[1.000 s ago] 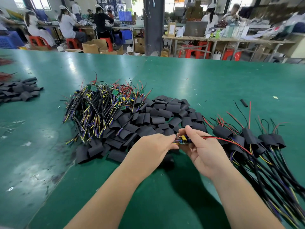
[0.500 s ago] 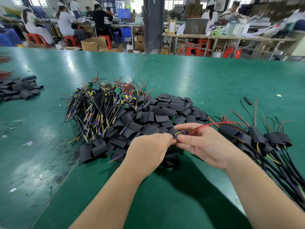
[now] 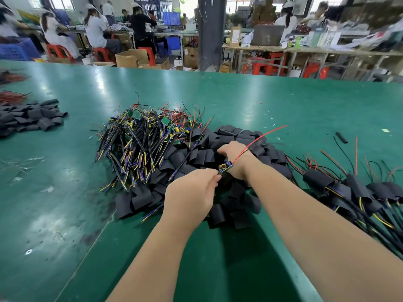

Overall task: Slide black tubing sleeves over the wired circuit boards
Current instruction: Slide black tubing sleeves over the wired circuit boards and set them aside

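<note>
Two bare hands work over a green table (image 3: 261, 101). The left hand (image 3: 192, 192) is closed in a pinch on one end of a small wired circuit board (image 3: 225, 167), which it holds just above the heap; a red lead (image 3: 261, 136) runs up and to the right from the board. The right hand (image 3: 234, 153) reaches forward, fingers curled down into the pile of black tubing sleeves (image 3: 235, 205); whether it already grips a sleeve cannot be told, since the fingertips are hidden.

Left of the sleeves, touching them, lies a heap of bare wired boards (image 3: 148, 136) with black, yellow, blue and red wires. On the right side lies a row of sleeved boards (image 3: 357, 190), wires trailing toward the near edge. A second small heap of sleeves (image 3: 32, 116) sits well apart at the far left. One narrow black tube piece (image 3: 341, 137) lies alone at the far right.

No writing, label or brand can be read anywhere; the background is blurred.
</note>
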`<state>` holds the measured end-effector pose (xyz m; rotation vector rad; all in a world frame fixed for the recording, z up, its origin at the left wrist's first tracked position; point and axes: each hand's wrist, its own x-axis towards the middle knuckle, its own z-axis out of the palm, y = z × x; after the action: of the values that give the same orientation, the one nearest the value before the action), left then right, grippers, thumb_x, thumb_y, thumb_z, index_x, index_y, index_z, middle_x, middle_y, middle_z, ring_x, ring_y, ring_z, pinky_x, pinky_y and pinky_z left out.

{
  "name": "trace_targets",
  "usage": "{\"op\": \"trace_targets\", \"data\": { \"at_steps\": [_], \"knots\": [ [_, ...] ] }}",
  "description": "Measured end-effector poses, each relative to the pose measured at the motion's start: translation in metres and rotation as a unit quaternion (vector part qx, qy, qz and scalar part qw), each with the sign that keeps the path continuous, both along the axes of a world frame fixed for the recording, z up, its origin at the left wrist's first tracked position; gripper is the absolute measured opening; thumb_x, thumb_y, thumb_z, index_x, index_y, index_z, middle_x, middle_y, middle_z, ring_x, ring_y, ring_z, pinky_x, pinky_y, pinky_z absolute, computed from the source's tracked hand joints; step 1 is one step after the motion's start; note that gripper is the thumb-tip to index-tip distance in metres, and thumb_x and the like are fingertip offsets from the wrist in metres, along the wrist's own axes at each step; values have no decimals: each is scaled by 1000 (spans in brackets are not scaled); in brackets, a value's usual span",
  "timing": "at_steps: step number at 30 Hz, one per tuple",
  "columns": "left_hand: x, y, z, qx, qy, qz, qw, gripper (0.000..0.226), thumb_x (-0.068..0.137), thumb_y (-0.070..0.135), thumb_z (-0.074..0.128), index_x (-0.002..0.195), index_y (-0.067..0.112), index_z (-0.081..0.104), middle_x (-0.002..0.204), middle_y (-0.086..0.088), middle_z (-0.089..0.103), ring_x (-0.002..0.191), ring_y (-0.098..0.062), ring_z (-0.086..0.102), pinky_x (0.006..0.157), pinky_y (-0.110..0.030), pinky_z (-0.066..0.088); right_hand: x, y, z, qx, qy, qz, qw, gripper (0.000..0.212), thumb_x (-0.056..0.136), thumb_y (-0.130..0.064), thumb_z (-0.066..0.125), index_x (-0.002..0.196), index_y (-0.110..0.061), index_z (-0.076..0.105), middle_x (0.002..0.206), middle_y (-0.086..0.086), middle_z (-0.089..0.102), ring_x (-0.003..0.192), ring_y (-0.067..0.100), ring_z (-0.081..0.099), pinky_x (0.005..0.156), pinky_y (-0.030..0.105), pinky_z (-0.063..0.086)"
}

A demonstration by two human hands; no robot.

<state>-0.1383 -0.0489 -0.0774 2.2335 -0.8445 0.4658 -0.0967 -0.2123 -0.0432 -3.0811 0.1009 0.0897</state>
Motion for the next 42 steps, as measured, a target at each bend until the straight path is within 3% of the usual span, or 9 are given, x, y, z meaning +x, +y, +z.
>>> {"op": "trace_targets", "data": {
  "at_steps": [8,12,15,19,24,28,31,33,42],
  "knots": [
    [1,0,0,-39,-52,-25,998,17,88,16,58,91,10,73,77,1,71,73,-24,67,58,-39,53,2,-3,3,41,-22,11,999,17,85,-4,59,101,-3,64,109,14,65,100,28,59,79,25,41],
    [1,2,-1,-49,-67,-32,996,15,87,15,58,90,11,72,74,2,69,71,-23,66,58,-39,53,-7,-8,-2,151,-42,-17,987,41,81,-10,71,120,-7,58,113,10,63,98,21,57,83,22,41],
    [2,2,-2,-50,-71,-36,996,15,87,15,58,90,11,72,75,3,69,71,-22,65,58,-38,52,-11,-12,-12,156,-45,-33,986,30,79,-13,71,109,-12,68,111,7,66,103,23,61,88,25,47],
    [1,2,-3,-73,-80,-36,993,13,86,13,60,89,9,72,75,3,71,70,-20,66,58,-36,53,-22,-14,-22,261,-149,-109,947,19,76,-9,69,72,-22,55,80,1,60,69,16,53,57,16,41],
    [0,1,-3,-94,-72,-37,992,12,88,14,60,87,10,72,75,9,71,73,-9,64,64,-32,50,-57,-19,-17,475,-272,-164,821,26,72,-3,59,49,-11,50,53,-2,60,46,18,40,51,22,29],
    [0,0,-3,-93,-55,-40,993,15,90,16,58,83,9,69,73,9,69,72,-5,59,64,-29,47,-102,-27,-13,753,-285,-158,571,51,75,13,61,55,-23,29,73,4,69,35,10,28,39,18,21],
    [0,0,-2,-86,-59,-44,994,17,90,15,57,81,6,68,71,8,69,68,-5,56,61,-26,45,-127,-38,-8,849,-314,-155,395,25,71,-8,69,75,-17,46,86,12,67,45,6,48,42,13,38],
    [-1,-1,-2,-87,-53,-51,993,16,90,16,57,83,8,69,72,8,70,66,-2,53,59,-19,42,-136,-45,-5,869,-344,-151,321,25,70,-22,68,89,-13,54,89,8,70,54,4,55,52,10,45],
    [-8,-4,-4,-88,-51,-85,991,27,91,26,51,90,10,72,77,9,71,76,-3,62,68,-25,49,-136,-46,-5,872,-382,-170,253,38,66,-30,68,99,-11,63,84,0,69,71,7,67,59,13,50]
  ]
}}
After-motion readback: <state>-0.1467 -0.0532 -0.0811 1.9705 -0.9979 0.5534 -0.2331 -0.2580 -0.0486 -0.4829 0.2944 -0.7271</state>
